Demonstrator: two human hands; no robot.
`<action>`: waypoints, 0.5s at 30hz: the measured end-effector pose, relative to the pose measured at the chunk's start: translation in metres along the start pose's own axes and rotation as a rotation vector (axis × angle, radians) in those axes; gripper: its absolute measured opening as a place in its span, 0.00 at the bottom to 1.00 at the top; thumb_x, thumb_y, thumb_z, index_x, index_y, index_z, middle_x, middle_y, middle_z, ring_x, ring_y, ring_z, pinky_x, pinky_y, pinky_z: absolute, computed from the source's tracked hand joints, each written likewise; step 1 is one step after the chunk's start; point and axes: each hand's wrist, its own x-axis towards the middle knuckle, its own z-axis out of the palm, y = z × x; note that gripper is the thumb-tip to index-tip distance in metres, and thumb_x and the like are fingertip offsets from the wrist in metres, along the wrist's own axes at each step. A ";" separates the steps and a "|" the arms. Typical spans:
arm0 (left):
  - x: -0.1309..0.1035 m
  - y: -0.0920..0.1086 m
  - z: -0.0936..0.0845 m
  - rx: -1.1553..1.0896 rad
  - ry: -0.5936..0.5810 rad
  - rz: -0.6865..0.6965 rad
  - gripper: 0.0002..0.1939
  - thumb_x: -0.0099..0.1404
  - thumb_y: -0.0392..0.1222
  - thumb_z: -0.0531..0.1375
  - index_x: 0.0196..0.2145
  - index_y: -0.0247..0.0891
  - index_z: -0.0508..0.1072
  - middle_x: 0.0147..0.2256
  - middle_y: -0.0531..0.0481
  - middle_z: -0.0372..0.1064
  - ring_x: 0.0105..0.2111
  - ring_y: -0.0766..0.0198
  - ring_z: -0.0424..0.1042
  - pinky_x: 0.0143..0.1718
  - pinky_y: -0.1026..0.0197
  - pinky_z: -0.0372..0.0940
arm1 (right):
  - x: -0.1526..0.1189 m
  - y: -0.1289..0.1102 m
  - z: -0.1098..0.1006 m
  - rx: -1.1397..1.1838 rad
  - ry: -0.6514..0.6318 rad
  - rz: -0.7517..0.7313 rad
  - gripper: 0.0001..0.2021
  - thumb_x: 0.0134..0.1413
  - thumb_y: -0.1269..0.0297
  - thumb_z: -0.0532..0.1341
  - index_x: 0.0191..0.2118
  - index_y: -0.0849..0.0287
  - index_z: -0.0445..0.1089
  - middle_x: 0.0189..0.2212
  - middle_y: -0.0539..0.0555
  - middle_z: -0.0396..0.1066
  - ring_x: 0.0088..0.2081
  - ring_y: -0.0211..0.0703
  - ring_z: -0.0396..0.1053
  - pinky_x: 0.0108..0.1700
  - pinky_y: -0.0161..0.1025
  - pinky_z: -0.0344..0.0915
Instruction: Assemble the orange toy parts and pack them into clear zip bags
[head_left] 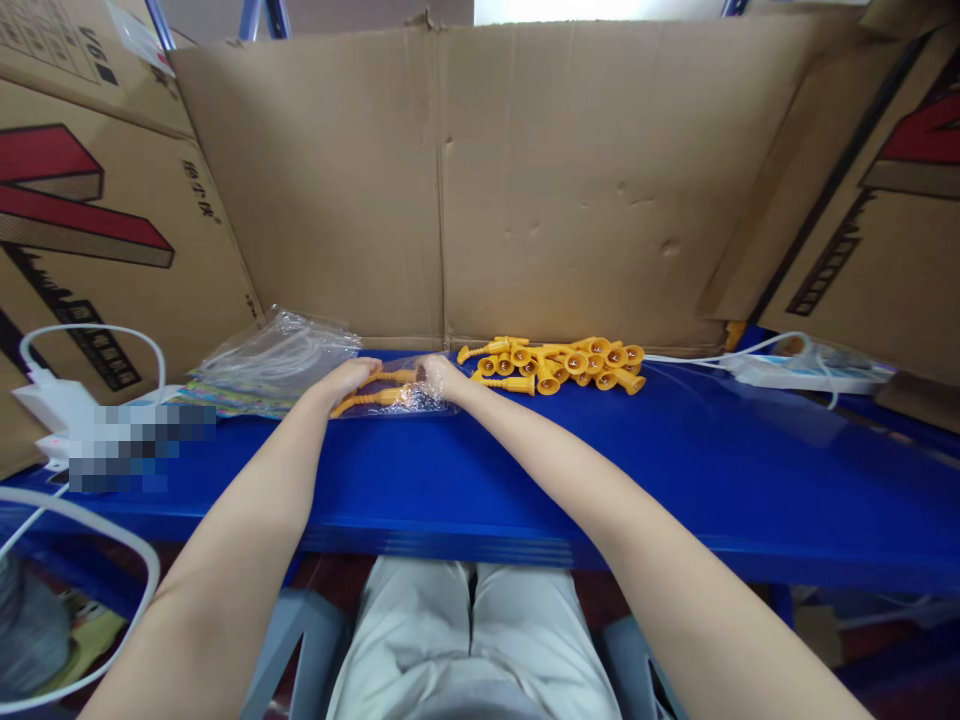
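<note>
Between my hands lies a clear plastic bag (431, 402) on the blue table, with yellow plastic horn-shaped pieces (386, 397) showing through it. My left hand (349, 382) is closed on the bag's left side, next to the curved ends of the pieces. At the right end, my right hand (441, 380) is closed on the film, its fingers partly hidden. Just right of that hand is a pile of several more yellow horn-shaped pieces (577, 362), many with their flared openings facing me.
Flat clear bags (289, 345) are stacked left of my hands, over colourful printed sheets (232, 395). A cardboard wall (570, 180) closes off the back of the blue table (480, 470). White chargers and cables (67, 410) sit at left, a white power strip (814, 372) at right.
</note>
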 end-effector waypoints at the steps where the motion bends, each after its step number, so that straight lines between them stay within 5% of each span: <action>1: 0.000 0.001 0.000 0.042 -0.026 0.009 0.08 0.52 0.39 0.56 0.29 0.38 0.74 0.35 0.48 0.77 0.45 0.54 0.73 0.46 0.54 0.69 | 0.000 0.000 0.000 0.046 0.021 0.015 0.10 0.48 0.73 0.63 0.38 0.71 0.74 0.37 0.63 0.76 0.38 0.46 0.72 0.39 0.34 0.63; 4: 0.000 0.001 0.003 0.189 -0.084 0.026 0.14 0.55 0.42 0.54 0.36 0.39 0.76 0.47 0.46 0.74 0.53 0.53 0.68 0.53 0.56 0.64 | -0.007 0.000 -0.008 0.174 0.046 0.007 0.11 0.48 0.73 0.63 0.39 0.68 0.75 0.36 0.58 0.77 0.38 0.45 0.72 0.39 0.34 0.64; 8: 0.004 -0.002 0.008 0.453 -0.126 0.068 0.26 0.60 0.46 0.50 0.54 0.35 0.70 0.61 0.43 0.58 0.62 0.55 0.56 0.60 0.56 0.54 | -0.028 0.002 -0.033 0.242 -0.014 -0.013 0.12 0.49 0.76 0.61 0.41 0.64 0.76 0.37 0.56 0.77 0.38 0.41 0.73 0.40 0.32 0.64; 15: 0.007 -0.001 0.008 0.782 -0.254 0.148 0.32 0.66 0.47 0.40 0.64 0.31 0.55 0.65 0.43 0.46 0.65 0.58 0.44 0.63 0.56 0.45 | -0.079 0.048 -0.070 0.024 0.055 0.127 0.10 0.54 0.75 0.57 0.36 0.62 0.77 0.35 0.54 0.77 0.37 0.40 0.73 0.41 0.34 0.65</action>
